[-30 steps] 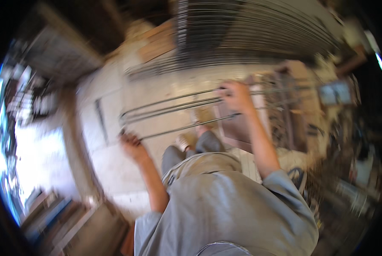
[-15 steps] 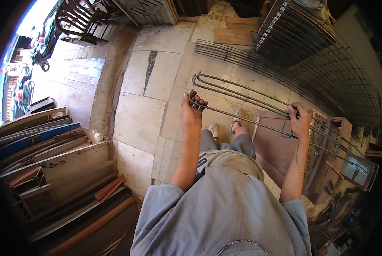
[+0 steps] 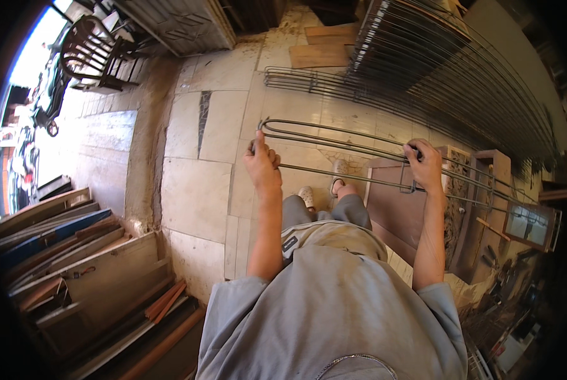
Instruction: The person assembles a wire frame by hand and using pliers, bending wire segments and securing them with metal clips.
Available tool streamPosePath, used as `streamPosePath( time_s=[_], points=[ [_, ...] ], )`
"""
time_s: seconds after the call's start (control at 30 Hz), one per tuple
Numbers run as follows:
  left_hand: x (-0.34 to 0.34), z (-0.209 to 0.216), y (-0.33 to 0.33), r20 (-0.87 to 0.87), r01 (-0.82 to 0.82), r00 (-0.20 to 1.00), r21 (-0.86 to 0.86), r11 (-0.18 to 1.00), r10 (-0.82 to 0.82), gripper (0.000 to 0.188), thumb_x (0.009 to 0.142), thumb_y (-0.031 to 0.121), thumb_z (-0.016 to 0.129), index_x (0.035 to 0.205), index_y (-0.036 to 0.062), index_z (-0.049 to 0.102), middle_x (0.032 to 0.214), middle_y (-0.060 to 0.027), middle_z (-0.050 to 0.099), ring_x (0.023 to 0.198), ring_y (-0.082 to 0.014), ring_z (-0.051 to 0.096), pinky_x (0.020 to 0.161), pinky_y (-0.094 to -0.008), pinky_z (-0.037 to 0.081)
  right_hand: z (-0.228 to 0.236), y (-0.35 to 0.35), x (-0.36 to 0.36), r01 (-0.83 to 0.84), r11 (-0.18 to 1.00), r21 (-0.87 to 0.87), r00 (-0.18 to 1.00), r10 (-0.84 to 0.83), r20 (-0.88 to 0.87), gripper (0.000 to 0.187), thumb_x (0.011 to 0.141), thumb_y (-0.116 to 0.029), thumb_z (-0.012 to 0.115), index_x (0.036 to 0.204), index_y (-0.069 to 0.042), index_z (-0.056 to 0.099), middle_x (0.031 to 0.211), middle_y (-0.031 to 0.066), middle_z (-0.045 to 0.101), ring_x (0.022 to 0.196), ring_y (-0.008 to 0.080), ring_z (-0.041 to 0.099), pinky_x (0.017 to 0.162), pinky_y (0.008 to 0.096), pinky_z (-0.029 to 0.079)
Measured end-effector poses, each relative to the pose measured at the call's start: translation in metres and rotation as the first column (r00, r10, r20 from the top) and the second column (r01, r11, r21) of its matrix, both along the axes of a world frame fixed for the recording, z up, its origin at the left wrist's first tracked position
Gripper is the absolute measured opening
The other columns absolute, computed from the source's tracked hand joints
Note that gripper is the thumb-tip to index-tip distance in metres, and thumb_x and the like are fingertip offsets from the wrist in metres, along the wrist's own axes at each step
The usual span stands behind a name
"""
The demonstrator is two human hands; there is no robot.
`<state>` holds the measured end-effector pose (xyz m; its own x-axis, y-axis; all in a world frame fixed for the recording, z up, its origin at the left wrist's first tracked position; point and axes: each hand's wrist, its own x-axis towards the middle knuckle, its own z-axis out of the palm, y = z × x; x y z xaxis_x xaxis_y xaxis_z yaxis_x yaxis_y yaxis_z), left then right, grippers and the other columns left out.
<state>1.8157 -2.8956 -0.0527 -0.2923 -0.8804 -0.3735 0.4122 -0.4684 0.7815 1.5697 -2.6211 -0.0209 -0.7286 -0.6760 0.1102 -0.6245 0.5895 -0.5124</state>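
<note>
The left hand (image 3: 263, 167) closes on one end of a frame (image 3: 340, 145). The right hand (image 3: 426, 167) apparently pinches it farther along (contact is partly hidden), above the floor (image 3: 194, 193).

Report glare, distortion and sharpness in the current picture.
Head view: daylight washes out the left edge beyond the dark wooden chair; head view: fisheye distortion curves the wire grids, and corners go black; head view: left hand, right hand and wire frame look fairly sharp; head view: lower-right clutter is dim.
</note>
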Motion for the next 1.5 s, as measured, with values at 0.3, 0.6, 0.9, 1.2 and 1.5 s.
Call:
streamPosePath(
  time_s=[0.3,0.6,0.9,1.2,1.5],
  points=[
    [0.001,-0.017,0.003,-0.068,-0.024,0.997,-0.054,0.998,0.02,0.038,0.101,0.027,0.058,0.071,0.0177,0.037,0.056,0.0082,0.023,0.044,-0.0029,0.017,0.038,-0.0238,0.014,-0.005,0.007,-0.006,0.013,0.999,0.039,1.0,-0.013,-0.004,0.027,0.089,-0.037,0.066,0.093,-0.011,0.072,0.098,0.003,0.071,0.094,0.0239,0.065,0.091,0.0442,0.041],
    [0.011,-0.006,-0.002,0.032,0.079,0.996,0.041,0.996,-0.08,0.028,0.1,0.027,0.06,0.081,0.0092,0.05,0.059,0.0063,0.03,0.05,-0.0053,0.027,0.044,-0.0237,0.024,0.003,0.007,-0.001,0.054,0.998,0.021,0.997,-0.053,-0.06,0.028,0.088,-0.039,0.067,0.092,-0.012,0.072,0.099,0.0019,0.07,0.098,0.0229,0.064,0.094,0.0447,0.039],
    [0.024,-0.014,-0.004,0.001,0.176,0.984,0.054,0.983,-0.176,0.029,0.101,0.032,0.058,0.088,0.0063,0.055,0.057,0.0068,0.032,0.048,-0.0057,0.03,0.048,-0.025,0.03,-0.004,0.011,0.002,0.044,0.999,-0.013,0.998,-0.044,-0.047,0.027,0.089,-0.035,0.067,0.095,-0.009,0.07,0.103,0.0035,0.07,0.1,0.025,0.064,0.093,0.0415,0.039],
    [0.034,-0.003,-0.003,0.113,0.252,0.963,-0.052,0.966,-0.245,0.034,0.1,0.029,0.058,0.104,-0.0047,0.062,0.076,-0.0075,0.062,0.062,-0.0169,0.062,0.068,-0.0339,0.06,-0.002,0.008,-0.002,0.017,0.999,-0.033,0.998,-0.019,-0.064,0.029,0.091,-0.035,0.066,0.095,-0.007,0.07,0.103,0.0033,0.069,0.098,0.0257,0.064,0.093,0.0399,0.039],
    [0.031,-0.01,-0.008,0.28,0.295,0.922,-0.063,0.953,-0.267,0.029,0.102,0.024,0.054,0.1,-0.0031,0.062,0.072,-0.0084,0.062,0.059,-0.0177,0.064,0.058,-0.03,0.057,0.001,0.007,0.0,0.047,0.998,-0.038,0.996,-0.049,-0.069,0.027,0.089,-0.034,0.068,0.093,-0.008,0.07,0.099,0.0034,0.07,0.095,0.0248,0.064,0.091,0.0407,0.039]
  ],
)
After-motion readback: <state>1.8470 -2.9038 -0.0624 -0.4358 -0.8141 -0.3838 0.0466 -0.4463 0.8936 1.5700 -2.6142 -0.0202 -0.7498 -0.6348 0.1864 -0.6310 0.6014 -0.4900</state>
